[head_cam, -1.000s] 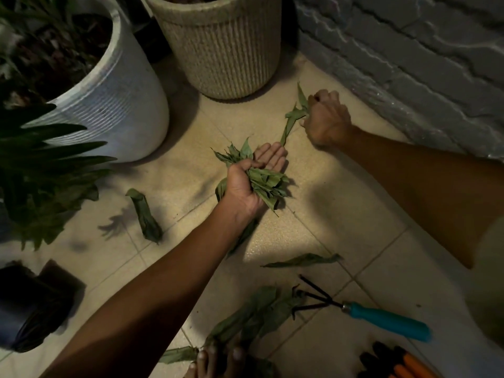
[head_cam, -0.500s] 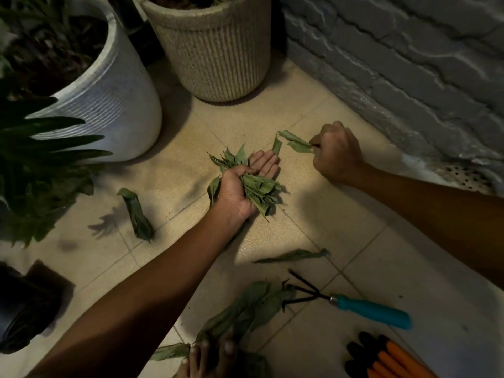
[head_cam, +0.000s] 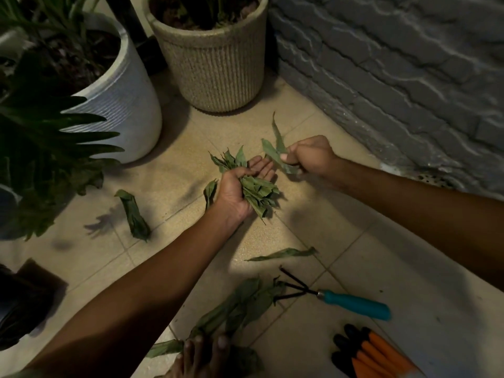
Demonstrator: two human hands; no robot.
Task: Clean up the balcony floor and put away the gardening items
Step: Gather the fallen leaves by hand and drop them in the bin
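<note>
Gloves point(head_cam: 373, 353) cut off at bottom edge; tiled floor point(head_cam: 368, 249), brick wall point(head_cam: 395, 64); left hand point(head_cam: 237, 192) clamped on leaf bundle point(head_cam: 259, 190); right hand point(head_cam: 311, 156) pinching leaves point(head_cam: 275, 148).

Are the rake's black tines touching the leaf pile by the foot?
Touching: the head view shows the rake tines lying over the edge of the leaf pile, no floor between.

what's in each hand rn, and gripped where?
Left hand: bunch of dry leaves, thumb pressing it into the palm near its middle. Right hand: loose leaves, pinched at their lower ends.
</note>
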